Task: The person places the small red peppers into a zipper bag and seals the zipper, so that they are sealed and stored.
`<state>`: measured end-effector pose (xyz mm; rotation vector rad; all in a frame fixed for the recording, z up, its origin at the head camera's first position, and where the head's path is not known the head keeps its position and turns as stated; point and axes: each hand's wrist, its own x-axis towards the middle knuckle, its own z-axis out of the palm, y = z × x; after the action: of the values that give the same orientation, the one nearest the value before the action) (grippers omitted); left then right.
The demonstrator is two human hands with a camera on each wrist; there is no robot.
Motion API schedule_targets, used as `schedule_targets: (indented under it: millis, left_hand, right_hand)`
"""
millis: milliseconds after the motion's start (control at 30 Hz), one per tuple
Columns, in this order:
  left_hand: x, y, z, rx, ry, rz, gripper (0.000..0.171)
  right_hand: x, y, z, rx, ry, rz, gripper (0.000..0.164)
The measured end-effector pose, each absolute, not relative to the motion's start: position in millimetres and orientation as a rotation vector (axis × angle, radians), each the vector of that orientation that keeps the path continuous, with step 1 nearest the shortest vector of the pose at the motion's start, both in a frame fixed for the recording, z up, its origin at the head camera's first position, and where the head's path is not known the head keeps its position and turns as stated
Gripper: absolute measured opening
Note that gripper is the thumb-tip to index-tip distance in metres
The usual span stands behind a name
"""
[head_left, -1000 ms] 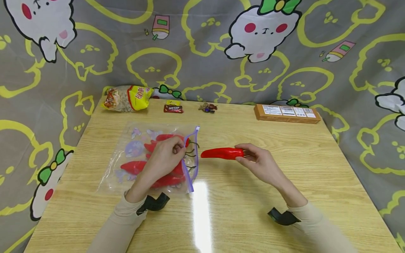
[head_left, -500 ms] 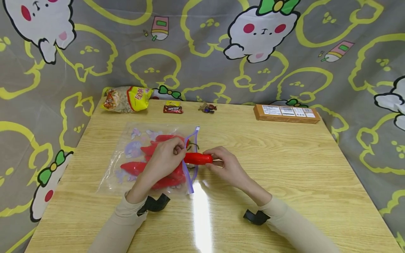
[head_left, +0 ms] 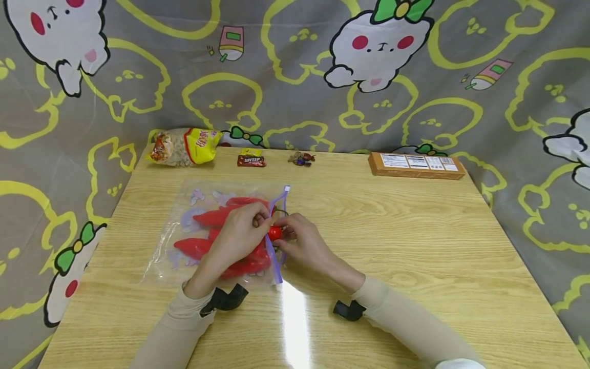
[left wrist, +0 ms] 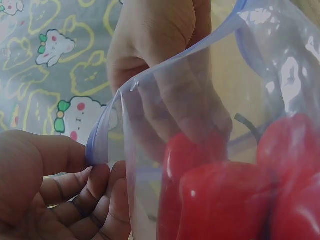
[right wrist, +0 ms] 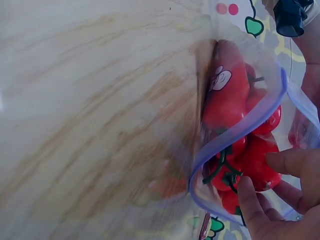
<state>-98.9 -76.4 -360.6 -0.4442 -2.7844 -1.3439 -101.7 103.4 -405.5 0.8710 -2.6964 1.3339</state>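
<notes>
A clear zip bag point(head_left: 159, 261) with a purple zip strip point(head_left: 275, 264) lies on the table, holding several red peppers point(head_left: 193, 247) with green stems. My left hand point(head_left: 244, 229) pinches the upper edge of its mouth; the left wrist view shows thumb and fingers on that edge, lifting it. My right hand point(head_left: 308, 245) has its fingertips inside the mouth and grips one red pepper point(head_left: 275, 233) by the stem end. Most of that pepper is within the bag, hidden behind the left hand from the head view. In the right wrist view, thumb and fingers sit around the pepper point(right wrist: 257, 162).
Along the table's back stand a yellow snack bag point(head_left: 186, 147), a small dark red candy bar point(head_left: 251, 161), a cluster of tiny items point(head_left: 301, 159) and a long orange-brown box point(head_left: 417, 166). A patterned curtain point(head_left: 295, 118) rises behind the table point(head_left: 415, 246).
My right hand has moved left, carrying the red pepper from beside the bag through its mouth, tip first. The left hand has kept its pinch on the bag's edge.
</notes>
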Motion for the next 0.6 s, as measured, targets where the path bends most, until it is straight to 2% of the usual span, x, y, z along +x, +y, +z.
schedule_targets:
  millis: [167,400,600]
  left_hand:
    - [-100,-76,-362,-0.464,-2.752,-1.351,0.003]
    - [-99,-76,-362,-0.467,-2.737,-1.352,0.003]
    - [-99,-76,-362,-0.473,-2.748,-1.342,0.003]
  right_hand:
    - [-103,95,-405,0.915,-2.658,1.35,0.029]
    - [-102,87,-405,0.946,-2.648,1.303,0.014]
    - [-101,88,-405,0.959,-2.648,1.26,0.012]
